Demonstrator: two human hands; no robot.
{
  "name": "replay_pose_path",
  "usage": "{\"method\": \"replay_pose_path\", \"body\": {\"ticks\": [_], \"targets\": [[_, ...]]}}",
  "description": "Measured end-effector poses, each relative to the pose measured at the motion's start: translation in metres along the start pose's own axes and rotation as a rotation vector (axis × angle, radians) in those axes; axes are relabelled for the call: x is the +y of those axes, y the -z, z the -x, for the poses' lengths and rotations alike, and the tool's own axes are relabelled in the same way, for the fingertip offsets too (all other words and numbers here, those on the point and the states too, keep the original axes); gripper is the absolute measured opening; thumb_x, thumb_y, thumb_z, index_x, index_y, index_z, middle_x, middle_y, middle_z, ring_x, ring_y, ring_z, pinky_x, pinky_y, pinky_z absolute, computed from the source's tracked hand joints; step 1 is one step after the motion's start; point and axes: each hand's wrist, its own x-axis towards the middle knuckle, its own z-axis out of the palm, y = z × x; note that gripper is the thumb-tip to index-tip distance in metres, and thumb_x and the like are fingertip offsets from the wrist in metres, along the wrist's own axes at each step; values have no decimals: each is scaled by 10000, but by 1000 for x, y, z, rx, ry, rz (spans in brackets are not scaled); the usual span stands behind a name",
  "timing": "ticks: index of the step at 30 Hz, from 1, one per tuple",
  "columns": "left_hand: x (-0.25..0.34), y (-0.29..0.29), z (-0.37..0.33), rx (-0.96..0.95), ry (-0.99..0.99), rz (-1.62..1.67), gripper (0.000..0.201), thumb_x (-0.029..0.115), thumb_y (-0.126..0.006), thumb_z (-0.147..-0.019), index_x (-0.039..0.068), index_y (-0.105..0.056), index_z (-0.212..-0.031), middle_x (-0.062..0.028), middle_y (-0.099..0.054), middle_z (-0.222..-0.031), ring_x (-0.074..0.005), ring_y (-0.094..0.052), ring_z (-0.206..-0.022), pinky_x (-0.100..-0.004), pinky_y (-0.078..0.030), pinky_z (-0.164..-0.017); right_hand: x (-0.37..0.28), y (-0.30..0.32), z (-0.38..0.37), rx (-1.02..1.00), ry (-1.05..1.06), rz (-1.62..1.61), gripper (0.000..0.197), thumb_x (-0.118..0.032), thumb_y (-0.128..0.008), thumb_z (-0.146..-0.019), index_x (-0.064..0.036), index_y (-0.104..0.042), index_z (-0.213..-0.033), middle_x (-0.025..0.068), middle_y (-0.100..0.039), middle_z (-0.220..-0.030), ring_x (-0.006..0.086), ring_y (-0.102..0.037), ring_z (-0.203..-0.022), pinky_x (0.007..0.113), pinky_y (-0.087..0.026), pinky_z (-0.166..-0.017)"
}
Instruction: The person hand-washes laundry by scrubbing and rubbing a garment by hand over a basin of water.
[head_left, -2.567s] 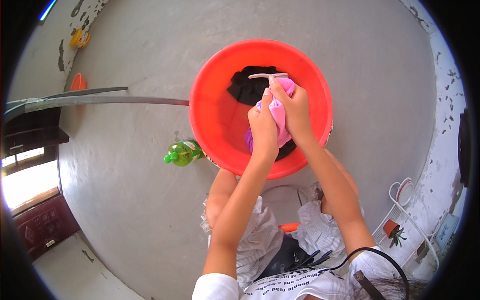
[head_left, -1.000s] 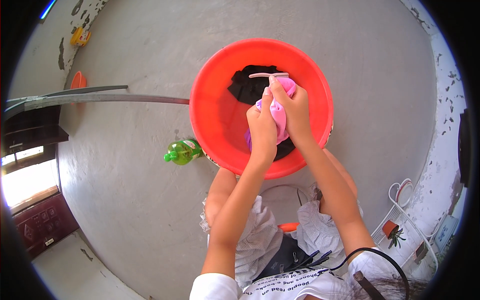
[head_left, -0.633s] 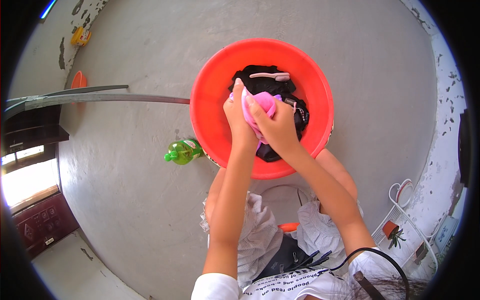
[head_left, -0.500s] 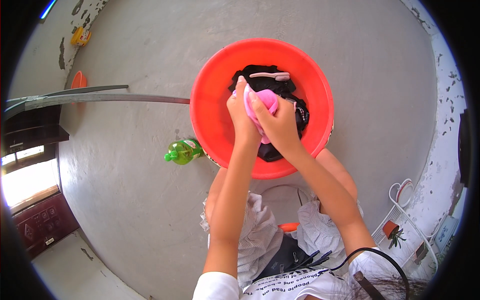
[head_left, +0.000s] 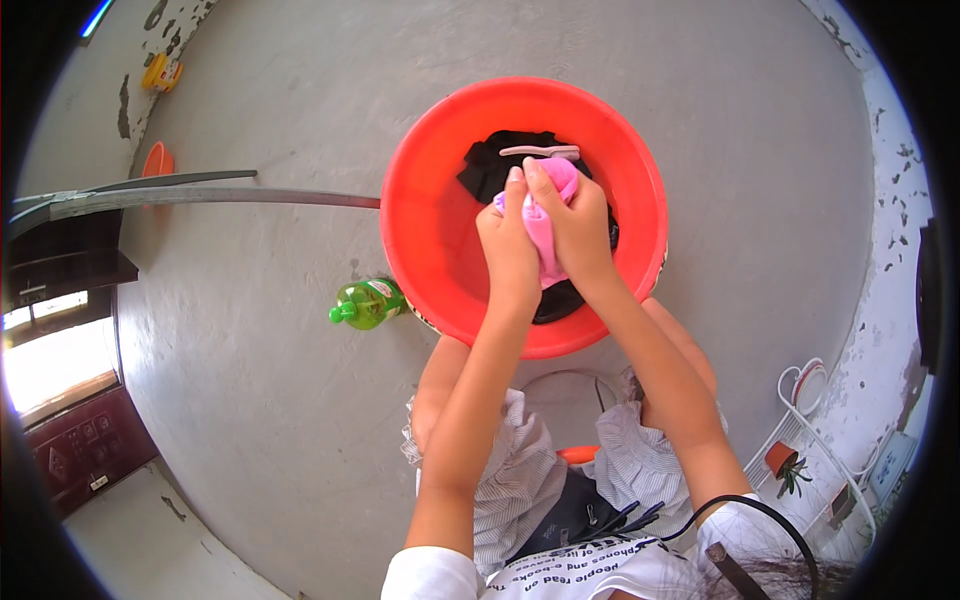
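A pink cloth (head_left: 541,232) is bunched between my two hands over a large red basin (head_left: 430,150). My left hand (head_left: 508,236) grips it from the left, and my right hand (head_left: 582,232) from the right, with the thumbs close together at the top. Beneath and beyond them, dark wet-looking clothing (head_left: 490,165) lies in the basin, partly covered by my hands. On top of it, at the far side, rests a pale pink brush (head_left: 545,152) with a long handle.
A green bottle (head_left: 368,304) stands beside the basin's left. A grey metal bar (head_left: 230,196) reaches from the left to the basin's edge. Farther off are a small orange tub (head_left: 158,160) and a yellow container (head_left: 162,73). At right, a white rack (head_left: 790,420) holds a potted plant (head_left: 783,461).
Both hands have shifted to the right with the pink cloth, and their grip on it has turned. The basin, brush and bottle stay where they were.
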Motion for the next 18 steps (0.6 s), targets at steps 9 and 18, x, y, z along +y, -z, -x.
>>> {"method": "replay_pose_path", "body": {"ticks": [9, 18], "targets": [[9, 10, -17, 39, 50, 126, 351, 338, -507, -873, 133, -400, -608, 34, -411, -541, -81, -411, -457, -250, -345, -424, 0, -10, 20, -107, -5, 220, 240, -228, -581, -824, 2, -585, -756, 130, -575, -601, 176, -569, -525, 293, -420, -493], [-8, -7, 3, 49, 152, 39, 349, 315, -486, -900, 76, -508, -647, 37, -489, -596, -49, -438, -508, -223, -337, -453, -1, 9, -5, 28, -19, 106, 221, -202, -598, -823, 14, -596, -776, 50, -591, -632, 77, -522, -569, 254, -426, -538]]}}
